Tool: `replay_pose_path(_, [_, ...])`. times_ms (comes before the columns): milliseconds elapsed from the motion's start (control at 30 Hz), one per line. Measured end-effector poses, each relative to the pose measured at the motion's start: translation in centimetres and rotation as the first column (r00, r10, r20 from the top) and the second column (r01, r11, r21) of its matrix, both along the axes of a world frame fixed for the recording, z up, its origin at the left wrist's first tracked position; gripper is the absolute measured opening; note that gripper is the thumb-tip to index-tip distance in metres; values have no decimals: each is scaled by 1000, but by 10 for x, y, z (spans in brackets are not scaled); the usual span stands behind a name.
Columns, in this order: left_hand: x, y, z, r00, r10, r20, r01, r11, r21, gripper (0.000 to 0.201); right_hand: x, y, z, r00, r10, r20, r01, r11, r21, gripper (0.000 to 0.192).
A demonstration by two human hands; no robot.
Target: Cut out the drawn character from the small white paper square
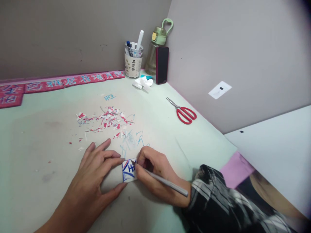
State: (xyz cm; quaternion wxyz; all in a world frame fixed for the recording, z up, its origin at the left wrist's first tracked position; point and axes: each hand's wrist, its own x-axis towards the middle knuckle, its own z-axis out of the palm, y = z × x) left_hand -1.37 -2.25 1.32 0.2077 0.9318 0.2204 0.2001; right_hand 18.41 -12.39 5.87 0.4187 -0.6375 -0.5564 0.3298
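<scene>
Two grey walls (80,35) border the pale tabletop (157,129) beneath the lettered card (128,174).

Well beyond our right hand (157,171), we read 三花茶 on the cream paper label (133,66) of a clear cylindrical cup (133,48); beyond our left hand (96,176), 居 and 月 stand on red rectangular tiles (70,81).

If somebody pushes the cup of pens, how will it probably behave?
The cup may tip if pushed near the top, since it stands taller than wide and a white pen rises above its rim. Its see-through wall looks stiff, perhaps breakable if glass.
</scene>
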Motion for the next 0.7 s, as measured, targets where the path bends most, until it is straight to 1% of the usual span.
replay_pose_path(367, [-1,-1,1,1000,8,5,-8,1000,-18,33,-1,2,7,999,-9,-37,4,993,-119,13])
replay_pose_path(700, [1,-1,1,999,28,21,-28,999,-29,31,-2,2,6,999,0,-47,-5,994,-106,14])
